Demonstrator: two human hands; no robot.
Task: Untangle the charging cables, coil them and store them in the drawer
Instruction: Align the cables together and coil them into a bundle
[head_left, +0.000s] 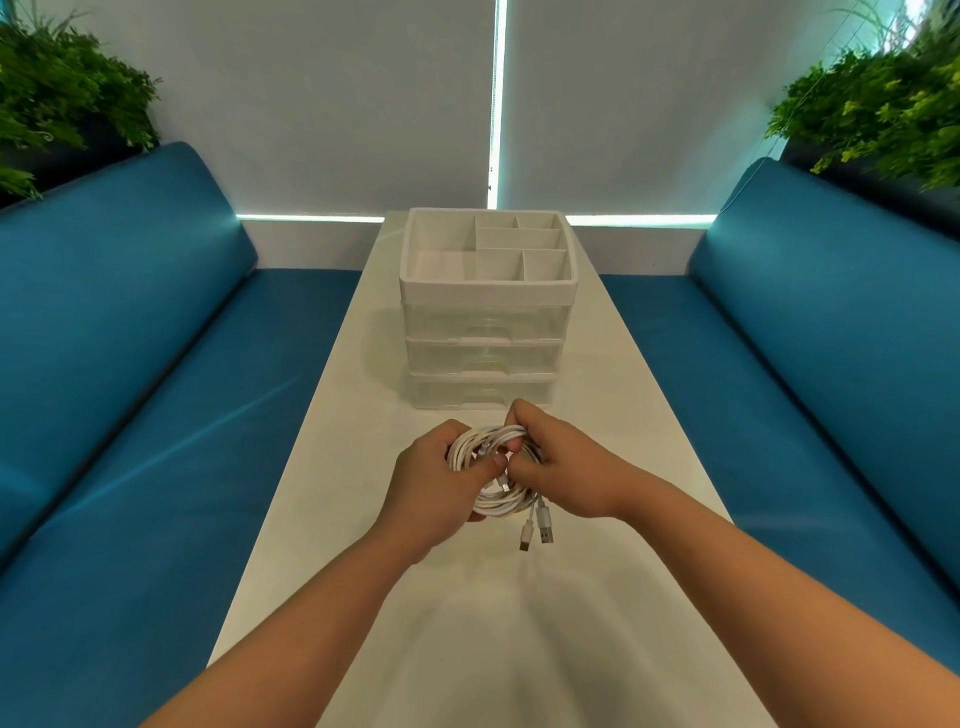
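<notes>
White charging cables (493, 470) bunched in a loop, left hand (439, 488) and right hand (558, 467) both gripping them just above the tabletop (597, 597), right by the closed drawer unit (485, 322).

Fingers (511, 415) hide part of the coiled cables (498, 501).

Both hands (488, 467) grip coiled white cables (493, 470) before the closed drawer unit (485, 332)

Lounge booth: blue benches (171, 332) flank a white table (613, 395).
</notes>
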